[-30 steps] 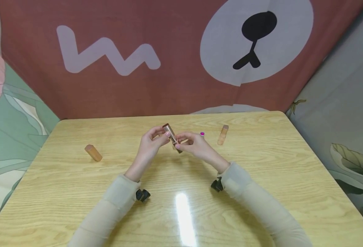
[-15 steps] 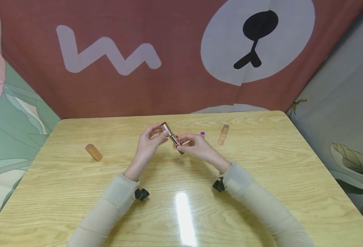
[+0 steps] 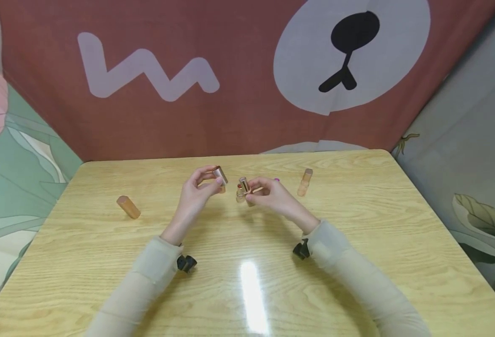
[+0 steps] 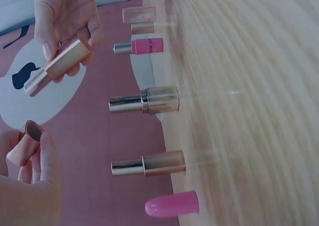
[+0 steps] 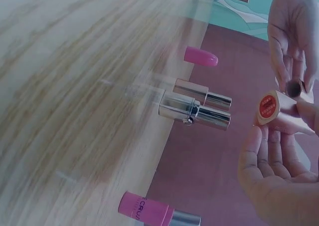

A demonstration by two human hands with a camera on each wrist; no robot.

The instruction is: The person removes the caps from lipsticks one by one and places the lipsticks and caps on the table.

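Observation:
In the head view my left hand [image 3: 196, 189] pinches a rose-gold lipstick cap [image 3: 220, 175] above the table. The left wrist view shows the hollow opening of this cap [image 4: 34, 129]. My right hand [image 3: 270, 194] grips the matching lipstick base [image 4: 67, 59], whose metallic inner tube sticks out toward the left. A round red label [image 5: 268, 106] marks the base's bottom in the right wrist view. Cap and base are apart. Behind the right fingertips stands a clear-bottomed lipstick tube [image 4: 162, 100], partly hidden in the head view.
On the wooden table [image 3: 213, 290] stand another gold-topped tube [image 4: 164, 164], a pink cap [image 4: 172, 204] and a pink lipstick tube [image 4: 147, 46]. An orange-brown tube [image 3: 128, 207] is at the left, and a translucent one [image 3: 304, 182] at the right. A patterned cloth [image 3: 247, 117] hangs behind.
The cap has come off the lipstick base. My left hand moved left with the cap, while the right hand shifted slightly right and tilted the base more upright.

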